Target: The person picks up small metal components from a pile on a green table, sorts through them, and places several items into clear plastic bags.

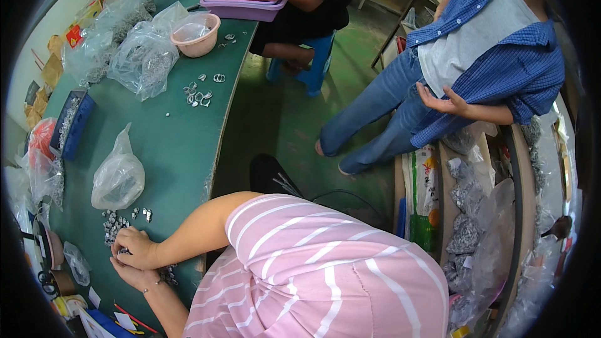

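Observation:
Both my hands are close together at the near edge of the green table [169,169]. My left hand [133,277], with a thin bracelet at the wrist, is curled below the other. My right hand [136,248] lies over it, fingers bent together. A small silver metal piece [124,251] shows between the fingers of both hands; its exact shape is hidden. Just beyond them lies a heap of small silver metal pieces [114,225], with a few loose pieces [147,214] beside it. More pieces [168,273] show partly beneath my right forearm.
A knotted clear plastic bag [119,178] sits past the heap. Farther off are silver rings [197,96], a pink bowl [196,37], bags of metal parts [147,59], a blue bin [74,124] and stacked basins [244,8]. One person stands [463,56] at right; another sits on a blue stool [320,66].

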Available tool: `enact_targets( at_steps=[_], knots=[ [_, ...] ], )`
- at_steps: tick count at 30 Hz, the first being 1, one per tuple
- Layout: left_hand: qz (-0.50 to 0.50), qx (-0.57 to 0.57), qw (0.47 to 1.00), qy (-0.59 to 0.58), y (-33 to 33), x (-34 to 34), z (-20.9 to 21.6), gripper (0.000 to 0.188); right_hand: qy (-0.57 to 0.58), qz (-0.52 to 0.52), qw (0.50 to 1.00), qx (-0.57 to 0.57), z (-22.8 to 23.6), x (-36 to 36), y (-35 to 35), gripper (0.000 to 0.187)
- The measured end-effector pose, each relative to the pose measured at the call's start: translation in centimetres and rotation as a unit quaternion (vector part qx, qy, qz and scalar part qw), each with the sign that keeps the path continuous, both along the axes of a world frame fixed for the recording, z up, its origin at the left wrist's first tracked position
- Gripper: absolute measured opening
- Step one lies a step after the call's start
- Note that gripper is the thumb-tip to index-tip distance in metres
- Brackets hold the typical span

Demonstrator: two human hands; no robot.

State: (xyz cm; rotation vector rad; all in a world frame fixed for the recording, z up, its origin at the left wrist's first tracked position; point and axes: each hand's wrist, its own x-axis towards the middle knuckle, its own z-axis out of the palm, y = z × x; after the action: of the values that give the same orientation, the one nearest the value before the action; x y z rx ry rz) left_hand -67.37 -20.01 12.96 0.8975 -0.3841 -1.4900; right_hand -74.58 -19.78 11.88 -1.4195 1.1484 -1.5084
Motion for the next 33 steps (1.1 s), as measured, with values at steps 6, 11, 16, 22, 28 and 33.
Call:
enact_targets(
  at_steps=[6, 11, 16, 22, 28, 33],
  knots=[
    [-0.383, -0.338, 0.837, 0.196, -2.6, 5.0, -6.0, 0.034, 0.069, 0.02, 0.991, -0.112, 1.3, 1.5, 0.4, 0.016],
    [-0.378, -0.359, 0.803, 0.289, -2.2, 4.3, -6.7, 0.035, 0.075, 0.004, 0.974, -0.214, 1.2, 1.9, 1.0, 0.012],
    [-0.322, -0.279, 0.834, 0.35, -1.4, 4.6, -6.3, 0.038, 0.171, 0.1, 0.961, -0.194, 1.5, 1.7, 0.6, 0.014],
    [-0.15, 0.06, 0.613, 0.773, -1.5, 5.0, -8.2, 0.04, 0.189, 0.093, 0.918, -0.336, 0.2, 1.8, -0.9, 0.016],
    [-0.234, 0.016, 0.515, 0.825, -3.9, 6.3, -11.6, 0.03, 0.154, 0.06, 0.9, -0.403, 2.4, -0.2, 0.1, 0.014],
    [0.0, 0.033, 0.962, 0.271, -0.5, 3.2, -2.1, 0.036, 0.322, -0.014, 0.863, -0.388, 5.6, -6.6, -1.4, 0.032]
  ],
)
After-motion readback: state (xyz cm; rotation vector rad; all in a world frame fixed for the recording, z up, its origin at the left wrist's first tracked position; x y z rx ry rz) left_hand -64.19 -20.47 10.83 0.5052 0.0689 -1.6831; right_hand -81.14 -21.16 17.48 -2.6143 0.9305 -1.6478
